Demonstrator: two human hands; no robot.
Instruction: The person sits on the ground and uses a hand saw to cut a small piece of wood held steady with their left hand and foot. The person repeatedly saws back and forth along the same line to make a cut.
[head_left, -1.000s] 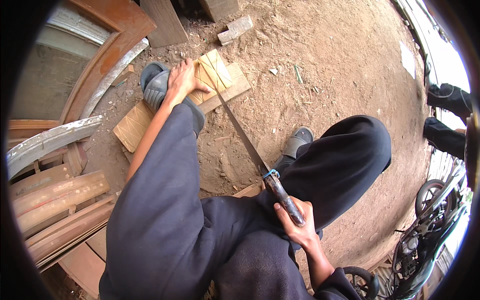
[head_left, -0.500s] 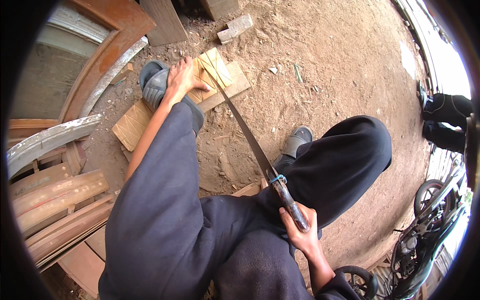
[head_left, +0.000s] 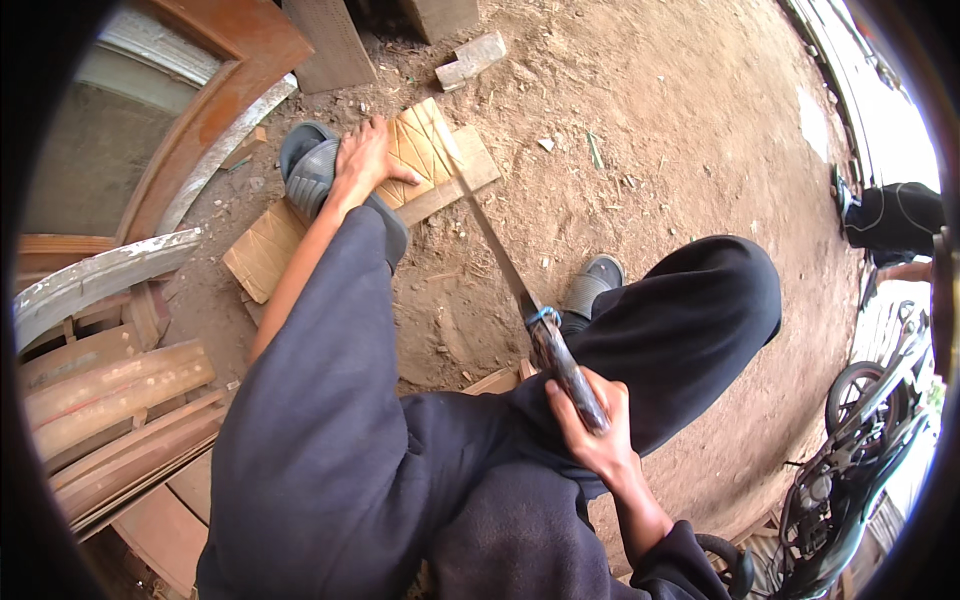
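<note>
With the right hand (head_left: 603, 425) clamping its fingers around the handsaw (head_left: 503, 262), a skewed stroke could skip into the left hand (head_left: 367, 160), fingers spread over the scored wooden board (head_left: 415, 132) beneath them.

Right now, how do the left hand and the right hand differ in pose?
The left hand lies thumb-out on scored yellowish wood; the right hand curls around a dark handle. The left hand is near a grey sandal, the right hand near a trouser leg. Both are bare.
</note>
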